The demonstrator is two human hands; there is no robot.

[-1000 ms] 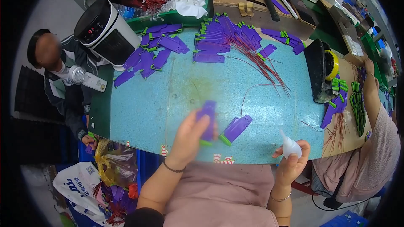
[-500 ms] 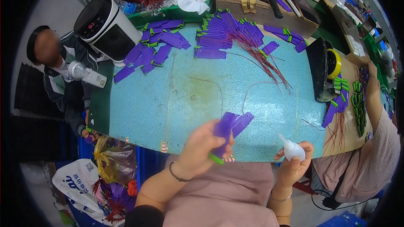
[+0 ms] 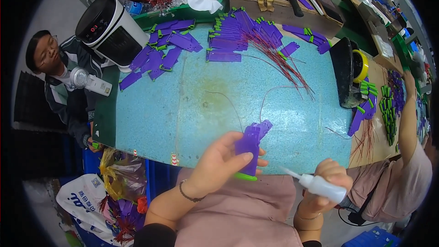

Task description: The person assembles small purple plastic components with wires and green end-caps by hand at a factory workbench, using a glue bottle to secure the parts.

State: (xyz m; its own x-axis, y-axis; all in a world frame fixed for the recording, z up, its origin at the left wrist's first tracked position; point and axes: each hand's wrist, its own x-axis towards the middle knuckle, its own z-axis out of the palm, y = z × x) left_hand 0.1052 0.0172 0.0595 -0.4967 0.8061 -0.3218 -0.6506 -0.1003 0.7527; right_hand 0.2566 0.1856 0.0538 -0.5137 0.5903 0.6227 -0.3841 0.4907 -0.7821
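In front of me my left hand [image 3: 219, 160] grips flat purple plastic strips [image 3: 248, 148], thumb on top. They overlap, and thin dark red wires trail from their far end over the table. A bright green end piece [image 3: 246, 176] shows at the near end of the strips. My right hand [image 3: 333, 174] is closed round a white squeeze bottle [image 3: 323, 189]. The bottle lies tilted in it, its thin nozzle pointing left toward the strips but apart from them. Further off on the blue tabletop [image 3: 201, 123] lies a fanned pile of purple strips [image 3: 228, 43] with green ends and red wires.
Another heap of purple strips [image 3: 160, 57] lies at the far left, beside a black-and-white heater [image 3: 112, 32]. A black holder with yellow tape [image 3: 360, 66] stands at the right. A person [image 3: 57, 68] sits at the left; another person's arm [image 3: 408, 110] reaches in at the right.
My right hand has moved down and tipped the bottle, so its nozzle now points left. The strips in my left hand have turned and overlap more. The view has shifted slightly.
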